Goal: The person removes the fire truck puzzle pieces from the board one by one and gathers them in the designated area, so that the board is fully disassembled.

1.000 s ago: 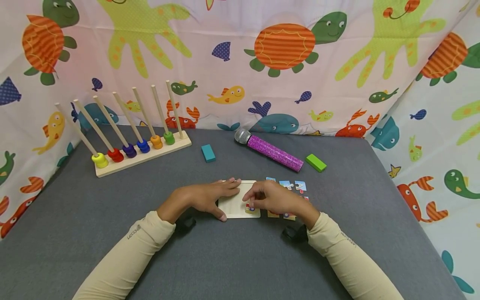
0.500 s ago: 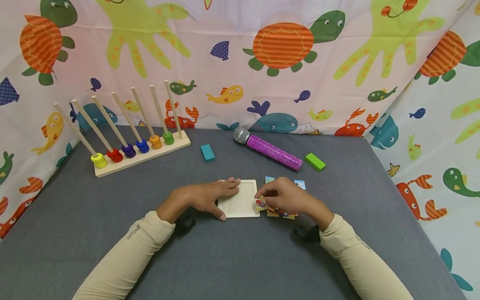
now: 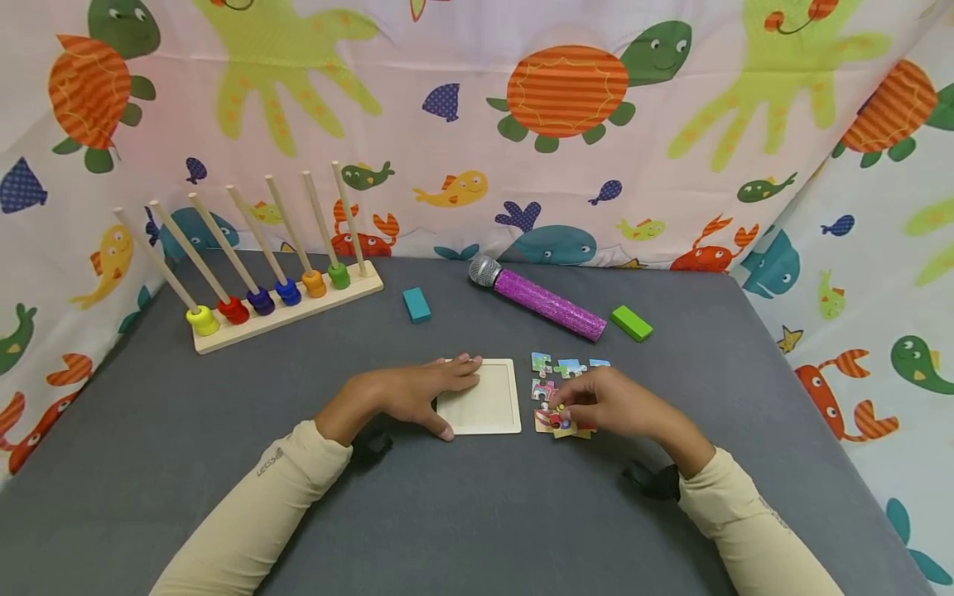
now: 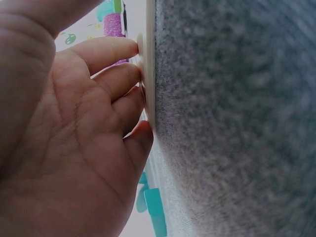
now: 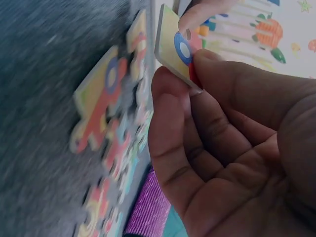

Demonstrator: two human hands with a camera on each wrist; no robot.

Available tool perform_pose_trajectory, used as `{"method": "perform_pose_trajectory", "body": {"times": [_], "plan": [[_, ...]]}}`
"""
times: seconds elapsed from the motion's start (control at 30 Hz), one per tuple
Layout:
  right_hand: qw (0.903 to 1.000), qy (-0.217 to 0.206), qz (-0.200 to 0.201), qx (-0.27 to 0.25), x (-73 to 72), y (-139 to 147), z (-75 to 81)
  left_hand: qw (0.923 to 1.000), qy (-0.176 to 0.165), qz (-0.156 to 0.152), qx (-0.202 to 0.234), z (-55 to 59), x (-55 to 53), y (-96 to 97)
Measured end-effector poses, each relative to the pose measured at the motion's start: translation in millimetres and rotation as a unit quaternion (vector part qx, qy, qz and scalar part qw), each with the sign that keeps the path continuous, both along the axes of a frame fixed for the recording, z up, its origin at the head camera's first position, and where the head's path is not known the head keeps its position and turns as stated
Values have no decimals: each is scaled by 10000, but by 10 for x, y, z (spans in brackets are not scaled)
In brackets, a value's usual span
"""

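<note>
My left hand rests with extended fingers on the left side of a shallow wooden puzzle tray, which has a raised rim. In the left wrist view, the fingertips touch the edge of the tray. To the right of the tray, my right hand pinches a jigsaw piece between thumb and fingers. That piece is yellow and red with a blue wheel, and it is held above the table. Several other jigsaw pieces lie below and beside this hand, which partly hides them.
A glittery purple microphone lies behind the pieces, between a teal block and a green block. A wooden peg stand with coloured rings stands at the back left. A patterned cloth hangs behind the grey table.
My right hand has moved right, from over the tray to over the loose pieces, carrying the jigsaw piece with it. The left hand has stayed on the tray.
</note>
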State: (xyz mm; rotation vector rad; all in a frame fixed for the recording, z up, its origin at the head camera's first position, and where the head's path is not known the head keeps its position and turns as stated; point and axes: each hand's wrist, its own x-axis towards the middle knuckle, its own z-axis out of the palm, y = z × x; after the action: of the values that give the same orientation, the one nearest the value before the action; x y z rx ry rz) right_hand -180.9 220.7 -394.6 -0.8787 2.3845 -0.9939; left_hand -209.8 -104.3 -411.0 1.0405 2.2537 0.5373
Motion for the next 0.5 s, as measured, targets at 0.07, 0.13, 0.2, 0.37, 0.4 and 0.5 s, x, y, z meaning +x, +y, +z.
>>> {"method": "perform_pose_trajectory", "body": {"times": [0.07,0.13,0.2,0.37,0.4,0.5], "plan": [[10000,-22,-44,-51,29,76,-19,10000,14,-42,26,-7,2,18],[9999,-51,-126,-64,59,155,-24,10000,11,-53,27,-7,4,33],[9997,-19,-221,-69,83,232,-13,10000,18,-48,-6,-6,5,45],[9984,-114,-540,-81,120,420,19,9998,45,14,-172,24,16,60],[9981,-188,-586,-82,123,456,16,9998,50,32,-204,32,19,59],[9976,-274,-640,26,127,554,-16,9996,54,47,-268,43,23,57]]}}
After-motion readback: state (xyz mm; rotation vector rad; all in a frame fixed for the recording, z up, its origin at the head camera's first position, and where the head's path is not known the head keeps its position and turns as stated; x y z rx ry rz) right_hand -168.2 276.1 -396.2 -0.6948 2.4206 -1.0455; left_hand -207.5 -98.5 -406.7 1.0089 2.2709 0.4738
